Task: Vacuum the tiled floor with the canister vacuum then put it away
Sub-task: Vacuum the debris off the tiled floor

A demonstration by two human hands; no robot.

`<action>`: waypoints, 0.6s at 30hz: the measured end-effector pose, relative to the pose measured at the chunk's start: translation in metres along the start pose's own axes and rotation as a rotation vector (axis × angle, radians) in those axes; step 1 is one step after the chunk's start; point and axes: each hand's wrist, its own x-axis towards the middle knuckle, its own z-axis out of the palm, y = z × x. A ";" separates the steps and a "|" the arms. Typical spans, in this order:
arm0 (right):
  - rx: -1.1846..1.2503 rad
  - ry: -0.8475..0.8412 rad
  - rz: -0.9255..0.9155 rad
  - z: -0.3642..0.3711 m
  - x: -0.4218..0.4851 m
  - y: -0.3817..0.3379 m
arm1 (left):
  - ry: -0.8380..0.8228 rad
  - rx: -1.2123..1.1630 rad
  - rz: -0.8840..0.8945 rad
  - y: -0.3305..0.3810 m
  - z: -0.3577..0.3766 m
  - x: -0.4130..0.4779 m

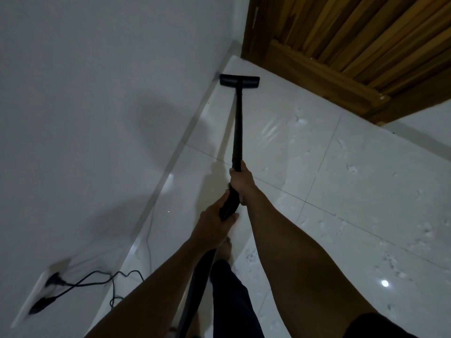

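Right hand [240,182]: fingers wrapped fully around the black wand [238,132], farther up the tube.
Left hand [214,222]: closed on the ribbed handle [228,206], nearer the body.
Floor head [239,80]: flat on the white tiled floor [341,167], far corner, touching the left wall's baseboard [180,147], near the wooden door [341,45].
Hose [195,289]: trails down between the arms.
Wall socket [41,289]: near left, two black plugs inserted.

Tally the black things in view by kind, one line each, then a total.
Vacuum floor heads: 1
Vacuum wands: 1
Plugs in the wall outlet: 2
Total: 4
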 end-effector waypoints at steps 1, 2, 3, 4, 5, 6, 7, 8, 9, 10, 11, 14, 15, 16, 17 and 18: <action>0.008 0.002 -0.004 0.003 0.003 -0.004 | 0.008 0.004 -0.001 0.002 -0.003 0.001; 0.018 0.005 -0.013 0.008 0.004 -0.006 | 0.019 0.009 -0.006 0.003 -0.007 0.001; 0.029 0.010 -0.020 0.013 0.005 -0.006 | 0.034 0.015 -0.016 0.003 -0.010 0.000; 0.042 0.016 -0.026 0.017 0.004 -0.004 | 0.045 0.023 -0.027 0.002 -0.013 -0.001; 0.051 0.024 -0.028 0.021 0.001 -0.001 | 0.048 0.037 -0.036 -0.001 -0.017 -0.004; 0.058 0.034 -0.030 0.024 -0.004 0.005 | 0.043 0.052 -0.041 -0.005 -0.018 -0.010; 0.060 0.046 -0.028 0.027 -0.010 0.012 | 0.037 0.062 -0.042 -0.007 -0.018 -0.017; 0.061 0.056 -0.027 0.029 -0.017 0.021 | 0.033 0.065 -0.047 -0.010 -0.017 -0.026; 0.057 0.065 -0.025 0.031 -0.024 0.030 | 0.031 0.060 -0.057 -0.012 -0.016 -0.036; 0.053 0.073 -0.025 0.032 -0.031 0.039 | 0.029 0.052 -0.066 -0.015 -0.014 -0.045; 0.052 0.078 -0.025 0.034 -0.040 0.047 | 0.026 0.046 -0.074 -0.017 -0.012 -0.057; 0.054 0.100 -0.039 0.038 -0.072 0.075 | 0.014 0.066 -0.082 -0.029 -0.008 -0.097; 0.063 0.107 -0.035 0.038 -0.080 0.082 | 0.013 0.082 -0.079 -0.034 -0.006 -0.107; 0.075 0.112 -0.035 0.039 -0.087 0.091 | 0.009 0.102 -0.078 -0.040 -0.004 -0.117; 0.086 0.115 -0.039 0.040 -0.097 0.102 | 0.006 0.120 -0.067 -0.044 -0.002 -0.131; 0.099 0.117 -0.047 0.042 -0.108 0.113 | 0.005 0.129 -0.054 -0.050 0.001 -0.146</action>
